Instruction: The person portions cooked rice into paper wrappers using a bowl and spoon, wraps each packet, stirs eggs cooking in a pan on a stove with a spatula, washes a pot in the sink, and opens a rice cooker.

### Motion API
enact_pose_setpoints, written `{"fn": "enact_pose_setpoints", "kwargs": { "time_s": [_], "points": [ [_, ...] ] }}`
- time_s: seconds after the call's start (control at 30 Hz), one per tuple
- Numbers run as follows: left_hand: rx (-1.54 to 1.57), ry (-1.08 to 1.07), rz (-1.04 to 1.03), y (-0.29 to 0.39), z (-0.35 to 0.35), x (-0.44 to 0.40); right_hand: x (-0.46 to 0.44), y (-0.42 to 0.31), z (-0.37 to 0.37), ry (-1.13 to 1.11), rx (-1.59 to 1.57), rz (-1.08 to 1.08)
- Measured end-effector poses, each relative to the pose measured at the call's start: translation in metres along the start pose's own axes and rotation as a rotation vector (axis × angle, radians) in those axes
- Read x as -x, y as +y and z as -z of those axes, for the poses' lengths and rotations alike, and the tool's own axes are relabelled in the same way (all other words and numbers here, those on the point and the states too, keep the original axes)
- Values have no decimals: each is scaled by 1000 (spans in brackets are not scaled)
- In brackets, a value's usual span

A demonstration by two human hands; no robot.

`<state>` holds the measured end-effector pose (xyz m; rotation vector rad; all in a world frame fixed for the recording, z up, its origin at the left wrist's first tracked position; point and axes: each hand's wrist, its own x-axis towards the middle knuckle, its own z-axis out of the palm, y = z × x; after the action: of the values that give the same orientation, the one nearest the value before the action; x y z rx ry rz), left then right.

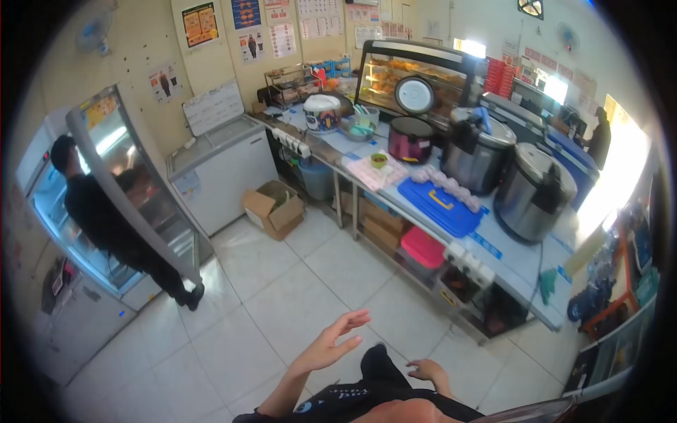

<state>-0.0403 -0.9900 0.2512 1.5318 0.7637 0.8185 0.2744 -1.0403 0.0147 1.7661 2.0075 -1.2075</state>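
Note:
My left hand (333, 343) is raised in front of my body over the tiled floor, its fingers stretched out and the thumb apart, holding nothing. Lower and to the right, my right hand (427, 371) hangs near my dark clothing with its fingers apart and nothing in it. Neither hand touches anything. The nearest furniture is the long steel table (518, 264) ahead and to the right. On it lie a blue lid (441, 206) with a yellow handle and a row of wrapped pale items (447, 185). Large steel cookers (532, 194) stand behind them.
At the left, a person in dark clothes (106, 211) stands at an open glass-door fridge (130, 169). A white chest freezer (236, 173) and an open cardboard box (275, 209) are ahead. A food display case (416, 77) stands behind the table. Another person (599, 141) is far right.

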Motion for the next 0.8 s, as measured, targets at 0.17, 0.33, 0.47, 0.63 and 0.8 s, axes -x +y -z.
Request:
{"fn": "enact_pose_setpoints", "kwargs": {
  "time_s": [0.17,0.33,0.47,0.63,0.8],
  "points": [
    [-118,110,-34,-34,105,-127,-158,-8,130,-29,150,-25],
    [-69,287,91,-67,209,-203,-333,-109,290,356,207,283],
    [-3,496,133,-107,302,-225,-446,-245,428,338,146,811],
    [180,747,342,-164,445,-277,-582,-393,552,433,-189,917],
    [345,976,362,-180,589,-395,-736,-474,606,541,-368,908]
  ]
}}
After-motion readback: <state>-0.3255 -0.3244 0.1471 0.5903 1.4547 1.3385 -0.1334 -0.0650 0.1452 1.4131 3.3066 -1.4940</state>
